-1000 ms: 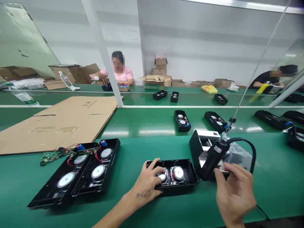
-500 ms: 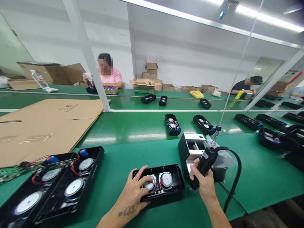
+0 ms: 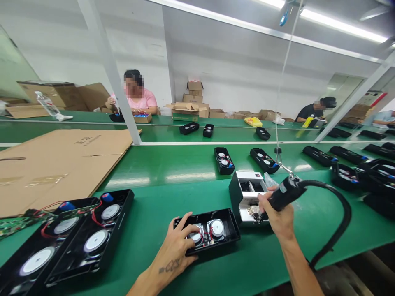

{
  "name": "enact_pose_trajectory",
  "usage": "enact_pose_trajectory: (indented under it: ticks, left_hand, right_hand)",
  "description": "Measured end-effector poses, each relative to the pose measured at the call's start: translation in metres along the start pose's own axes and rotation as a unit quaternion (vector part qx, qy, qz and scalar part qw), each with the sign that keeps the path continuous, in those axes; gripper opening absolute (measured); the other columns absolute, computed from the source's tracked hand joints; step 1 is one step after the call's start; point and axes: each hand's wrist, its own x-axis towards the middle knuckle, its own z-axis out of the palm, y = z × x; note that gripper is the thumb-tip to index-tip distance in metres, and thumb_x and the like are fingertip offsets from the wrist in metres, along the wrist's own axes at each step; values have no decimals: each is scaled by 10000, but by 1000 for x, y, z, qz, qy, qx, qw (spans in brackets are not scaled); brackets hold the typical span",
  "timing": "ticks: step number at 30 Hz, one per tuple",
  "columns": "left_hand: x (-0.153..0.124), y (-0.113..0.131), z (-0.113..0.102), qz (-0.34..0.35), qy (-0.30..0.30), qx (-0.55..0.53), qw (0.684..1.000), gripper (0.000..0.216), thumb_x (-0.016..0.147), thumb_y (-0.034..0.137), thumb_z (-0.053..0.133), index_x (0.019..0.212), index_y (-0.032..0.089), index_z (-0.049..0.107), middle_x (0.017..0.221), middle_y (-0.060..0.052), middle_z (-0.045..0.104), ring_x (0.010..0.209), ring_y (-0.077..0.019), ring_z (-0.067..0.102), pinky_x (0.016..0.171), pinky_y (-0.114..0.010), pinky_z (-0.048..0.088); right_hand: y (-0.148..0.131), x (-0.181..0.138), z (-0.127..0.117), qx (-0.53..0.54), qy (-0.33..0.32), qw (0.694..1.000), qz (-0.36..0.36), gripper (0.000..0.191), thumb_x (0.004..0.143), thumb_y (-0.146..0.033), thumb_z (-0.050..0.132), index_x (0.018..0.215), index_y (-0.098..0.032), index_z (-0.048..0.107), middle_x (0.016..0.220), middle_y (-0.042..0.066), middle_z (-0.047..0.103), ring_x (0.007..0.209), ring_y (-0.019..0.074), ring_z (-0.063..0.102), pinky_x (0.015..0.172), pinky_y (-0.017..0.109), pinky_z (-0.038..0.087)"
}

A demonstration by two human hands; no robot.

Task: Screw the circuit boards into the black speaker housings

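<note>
Open black speaker case flat on the green table, with two round speakers and red wires inside. Left hand on top of it, apart and spread, fingers across the speakers. Right hand clamped around a black electric screwdriver, the tool's tip down near a white-lined black case, which sits open just to the right of the first case. Curved black cable looping from the back of the screwdriver over the table, thin hanging cord above. Further left, two more black cases side by side, with large white-faced speakers, and a green circuit board with wires at their far end. Beyond them, a flattened cardboard sheet on the table. Ahead, a row of black speaker cases along the far green table. Across that table, a co-worker in a pink shirt with both hands at a small box, and a co-worker in a dark shirt further right. Behind, stacked cardboard boxes by the white wall.
</note>
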Motion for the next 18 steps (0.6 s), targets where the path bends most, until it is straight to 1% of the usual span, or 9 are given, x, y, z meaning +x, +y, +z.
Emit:
enact_pose_trajectory:
  ticks: [3, 6, 8, 10, 12, 14, 16, 18]
  left_hand:
    - [3, 2, -8, -11, -28, -15, 999, 213, 708, 155, 956, 817, 257, 804, 1350, -34, 758, 1577, -474, 420, 1218, -732, 311]
    - [5, 9, -15, -26, -50, -31, 998, 204, 713, 176, 970, 817, 266, 820, 1355, -31, 760, 1562, -484, 436, 1195, -744, 325]
    - [6, 15, -15, -36, -54, -39, 997, 195, 716, 214, 987, 815, 270, 828, 1352, -27, 765, 1550, -487, 447, 1191, -748, 326]
    - [5, 22, -12, -44, -44, -49, 997, 194, 720, 239, 994, 826, 279, 836, 1336, -25, 771, 1544, -482, 453, 1197, -747, 316]
    - [4, 25, -7, -50, -26, -57, 997, 181, 733, 252, 993, 827, 283, 842, 1312, -23, 776, 1542, -467, 455, 1211, -727, 310]
    - [2, 26, -2, -54, -11, -66, 996, 180, 733, 263, 999, 821, 283, 842, 1293, -19, 779, 1538, -450, 461, 1221, -700, 310]
    - [1, 24, 1, -56, -5, -77, 995, 201, 710, 272, 1012, 813, 285, 840, 1285, -8, 782, 1541, -444, 460, 1225, -693, 303]
    - [1, 23, 2, -56, -1, -86, 995, 224, 688, 284, 1024, 808, 291, 836, 1282, 1, 786, 1542, -445, 461, 1226, -705, 289]
  right_hand:
    - [-7, -14, -2, -11, -61, 997, 43, 400, 862, -457, 850, 1116, -230, 641, 572, -96, 603, 491, 157, 560, 581, 340, 513]
    - [-18, -35, -5, 9, -109, 990, 87, 453, 869, -466, 858, 1185, -227, 638, 587, -84, 616, 498, 161, 572, 578, 343, 531]
    - [-28, -48, -5, 56, -112, 988, 90, 508, 871, -455, 879, 1245, -242, 610, 625, -76, 637, 506, 158, 584, 575, 337, 522]
    - [-40, -58, -1, 132, -108, 982, 79, 512, 890, -443, 882, 1271, -272, 585, 632, -83, 621, 491, 149, 562, 535, 314, 476]
    - [-55, -67, 7, 225, -117, 965, 58, 425, 951, -442, 826, 1262, -295, 576, 615, -90, 579, 458, 130, 502, 483, 283, 409]
    - [-68, -76, 21, 304, -141, 941, 36, 302, 1008, -423, 758, 1219, -303, 577, 593, -92, 539, 445, 118, 458, 465, 267, 368]
    - [-78, -85, 38, 346, -161, 924, 29, 215, 1039, -397, 716, 1178, -313, 575, 605, -86, 535, 469, 114, 459, 487, 266, 368]
    - [-83, -95, 56, 346, -182, 920, 32, 167, 1059, -386, 693, 1153, -327, 568, 620, -85, 545, 503, 116, 468, 524, 272, 382]
